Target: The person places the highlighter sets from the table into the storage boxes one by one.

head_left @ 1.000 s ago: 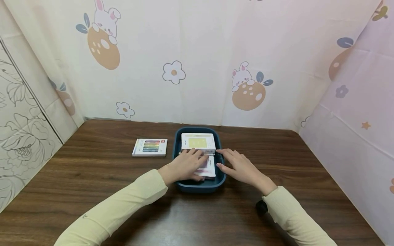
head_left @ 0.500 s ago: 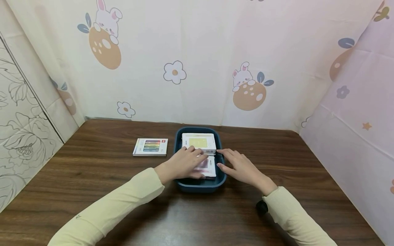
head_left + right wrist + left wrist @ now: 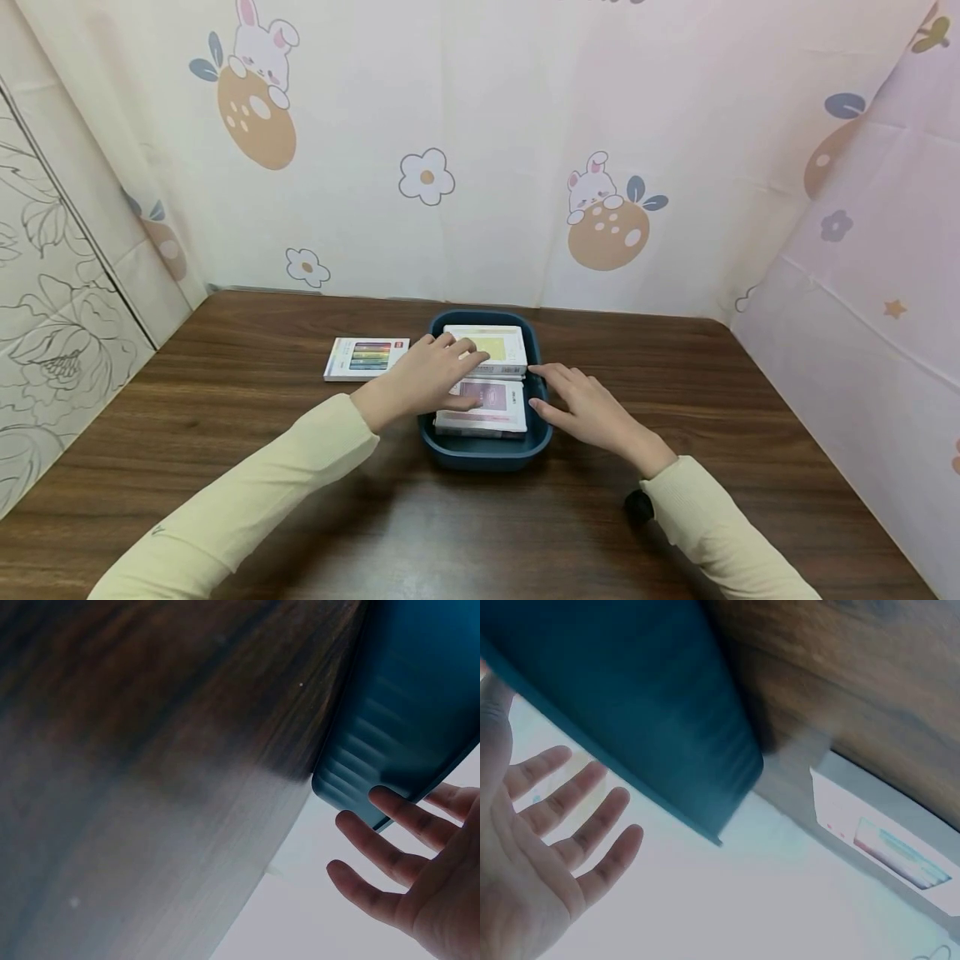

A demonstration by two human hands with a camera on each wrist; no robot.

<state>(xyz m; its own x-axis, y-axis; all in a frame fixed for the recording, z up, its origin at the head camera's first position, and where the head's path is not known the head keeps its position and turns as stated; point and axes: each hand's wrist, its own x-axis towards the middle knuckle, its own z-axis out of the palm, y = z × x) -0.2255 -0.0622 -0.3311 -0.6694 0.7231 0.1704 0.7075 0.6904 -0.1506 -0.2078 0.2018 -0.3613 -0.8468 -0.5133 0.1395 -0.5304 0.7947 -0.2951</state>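
A dark blue plastic basket (image 3: 487, 460) stands on the table with two white boxes in it. The box with a yellow label (image 3: 504, 347) lies toward the back, and the box with a purple label (image 3: 498, 408) lies in front of it. Over the basket's left side my left hand (image 3: 420, 375) hovers with fingers spread and holds nothing; its palm (image 3: 525, 885) shows in the left wrist view. My right hand (image 3: 592, 410) rests at the basket's right rim, its fingers extended. In the right wrist view those fingers (image 3: 375, 844) lie along the basket's side wall (image 3: 390, 727).
Left of the basket, a flat white box with a window of coloured sticks (image 3: 363, 360) lies on the brown wooden table (image 3: 247, 375). A patterned curtain (image 3: 510, 167) hangs behind the table's back edge. A black object (image 3: 638, 506) sits at the right wrist.
My left hand has lifted off the purple-labelled box and moved back and to the left, uncovering more of it. The right hand stays at the rim.
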